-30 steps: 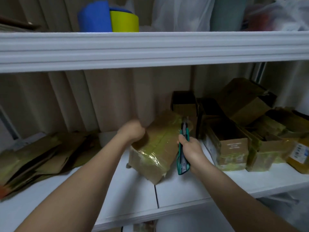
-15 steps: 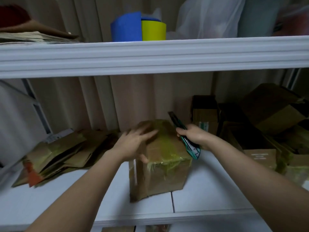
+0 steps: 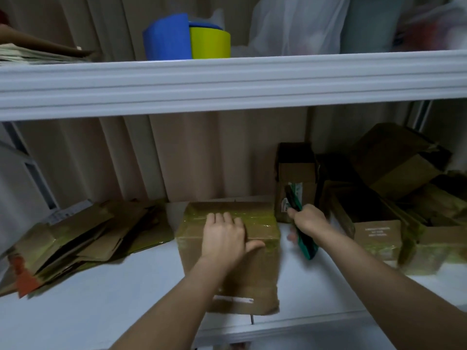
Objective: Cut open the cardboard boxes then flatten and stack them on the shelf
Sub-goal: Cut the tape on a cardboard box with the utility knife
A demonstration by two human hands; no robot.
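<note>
Left hand point(image 3: 223, 234) presses taped box point(image 3: 228, 258); label point(image 3: 233, 299) unreadable.

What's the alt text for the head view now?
A left hand presses flat on a taped cardboard box on a white shelf, while the right hand grips a green box cutter beside it. Flattened cardboard lies left, open boxes right.

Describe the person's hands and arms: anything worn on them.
Both forearms are bare up to the frame's bottom edge, with no sleeves in view. The left hand and right hand wear no gloves; no watch, bracelet or ring is visible, though the picture is blurred.
</note>
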